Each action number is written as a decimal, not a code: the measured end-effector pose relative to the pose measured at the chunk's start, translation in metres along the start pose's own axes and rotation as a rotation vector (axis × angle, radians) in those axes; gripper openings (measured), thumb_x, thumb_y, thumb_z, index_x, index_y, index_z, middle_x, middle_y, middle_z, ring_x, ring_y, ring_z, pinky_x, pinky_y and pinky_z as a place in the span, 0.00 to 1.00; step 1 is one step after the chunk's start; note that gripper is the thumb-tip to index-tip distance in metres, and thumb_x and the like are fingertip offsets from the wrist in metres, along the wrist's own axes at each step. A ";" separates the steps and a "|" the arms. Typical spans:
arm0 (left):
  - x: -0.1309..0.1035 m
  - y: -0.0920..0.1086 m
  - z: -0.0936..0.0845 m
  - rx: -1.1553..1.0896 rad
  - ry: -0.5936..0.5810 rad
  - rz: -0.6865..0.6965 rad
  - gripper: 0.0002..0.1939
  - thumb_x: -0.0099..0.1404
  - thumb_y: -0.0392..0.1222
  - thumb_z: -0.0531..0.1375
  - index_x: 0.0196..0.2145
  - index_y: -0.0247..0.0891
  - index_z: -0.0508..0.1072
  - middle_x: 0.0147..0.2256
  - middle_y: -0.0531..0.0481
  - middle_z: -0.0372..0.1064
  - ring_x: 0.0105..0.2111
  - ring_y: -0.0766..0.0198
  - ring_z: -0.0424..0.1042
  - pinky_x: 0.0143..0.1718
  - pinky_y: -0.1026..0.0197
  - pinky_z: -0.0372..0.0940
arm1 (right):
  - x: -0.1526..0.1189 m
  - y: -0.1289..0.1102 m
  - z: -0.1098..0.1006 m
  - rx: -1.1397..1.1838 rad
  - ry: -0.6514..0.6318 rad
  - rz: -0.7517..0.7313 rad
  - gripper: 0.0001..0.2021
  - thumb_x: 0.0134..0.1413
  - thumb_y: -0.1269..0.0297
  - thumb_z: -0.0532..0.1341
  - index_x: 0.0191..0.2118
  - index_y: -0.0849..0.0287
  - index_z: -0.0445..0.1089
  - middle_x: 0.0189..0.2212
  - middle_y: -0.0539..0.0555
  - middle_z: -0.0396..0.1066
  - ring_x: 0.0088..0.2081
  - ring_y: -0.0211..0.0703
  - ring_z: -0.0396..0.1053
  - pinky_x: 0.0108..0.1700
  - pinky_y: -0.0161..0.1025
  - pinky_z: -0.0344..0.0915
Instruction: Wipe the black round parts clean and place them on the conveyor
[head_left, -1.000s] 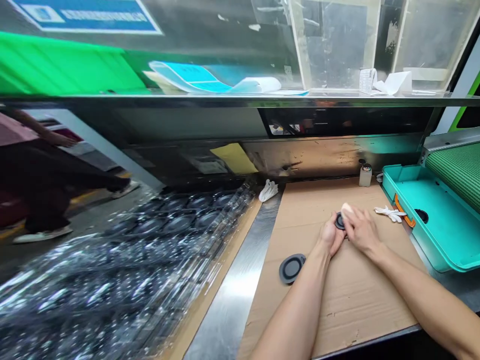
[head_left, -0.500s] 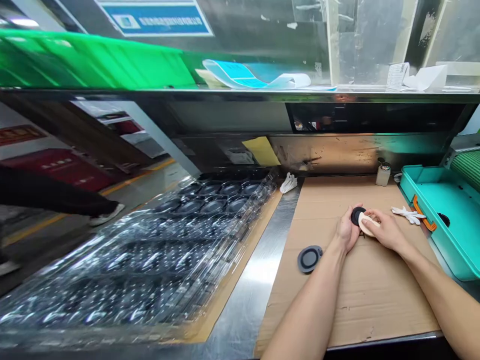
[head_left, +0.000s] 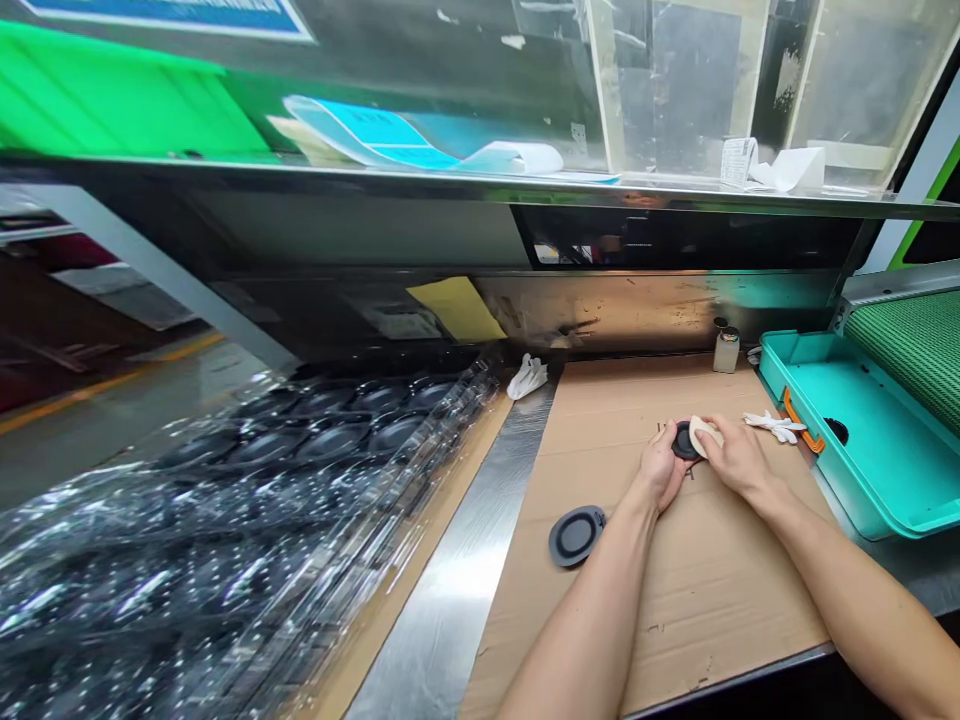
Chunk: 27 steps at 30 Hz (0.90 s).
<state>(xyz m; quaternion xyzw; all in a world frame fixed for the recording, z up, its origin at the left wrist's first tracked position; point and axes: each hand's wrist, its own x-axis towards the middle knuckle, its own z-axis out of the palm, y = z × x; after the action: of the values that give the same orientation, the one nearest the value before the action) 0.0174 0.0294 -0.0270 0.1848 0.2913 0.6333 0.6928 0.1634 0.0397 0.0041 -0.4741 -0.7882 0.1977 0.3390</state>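
My left hand (head_left: pixel 660 466) is closed on a small round black part (head_left: pixel 683 441), held just above the cardboard sheet (head_left: pixel 600 420). In my right hand (head_left: pixel 733 455) is a pale cream round pad (head_left: pixel 702 434), which lies against the right side of the black part and covers some of it. To the left of my left forearm, a larger dark grey disc (head_left: pixel 576 537) with a raised ring rests on the cardboard.
Clear plastic trays (head_left: pixel 247 520) of black round parts lie at the left. A teal bin (head_left: pixel 885 450) stands at the right, beside a green conveyor belt (head_left: pixel 915 325). White gloves (head_left: pixel 775 426), a small bottle (head_left: pixel 726 351) and a crumpled white glove (head_left: pixel 528 377) lie around; a metal shelf (head_left: pixel 450 180) spans above.
My view has swung to the right, so most things sit further left. The cream pad now stands more tilted against the black part. Both hands keep their hold.
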 end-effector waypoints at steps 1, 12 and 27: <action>0.000 0.000 0.000 -0.008 -0.003 -0.006 0.14 0.74 0.43 0.54 0.42 0.32 0.76 0.41 0.39 0.77 0.42 0.57 0.77 0.51 0.51 0.71 | 0.000 -0.002 0.003 -0.021 -0.012 -0.029 0.15 0.65 0.58 0.57 0.53 0.54 0.73 0.47 0.54 0.77 0.47 0.47 0.75 0.50 0.40 0.67; 0.002 -0.002 -0.002 -0.060 0.036 0.008 0.10 0.72 0.41 0.58 0.38 0.32 0.76 0.36 0.43 0.77 0.38 0.61 0.77 0.52 0.53 0.71 | -0.001 -0.008 0.020 -0.331 -0.018 0.001 0.16 0.71 0.56 0.52 0.57 0.54 0.68 0.48 0.57 0.76 0.45 0.47 0.75 0.43 0.37 0.65; -0.008 0.017 0.005 -0.127 0.073 -0.110 0.17 0.69 0.39 0.50 0.48 0.30 0.74 0.46 0.33 0.76 0.47 0.48 0.77 0.44 0.46 0.73 | 0.004 0.013 -0.004 0.085 0.173 0.139 0.16 0.62 0.54 0.59 0.50 0.56 0.74 0.41 0.54 0.78 0.42 0.46 0.74 0.45 0.38 0.66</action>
<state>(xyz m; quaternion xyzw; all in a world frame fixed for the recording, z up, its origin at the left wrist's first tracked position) 0.0071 0.0238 -0.0112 0.1010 0.2855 0.6177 0.7258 0.1726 0.0497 -0.0002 -0.5281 -0.7121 0.2123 0.4112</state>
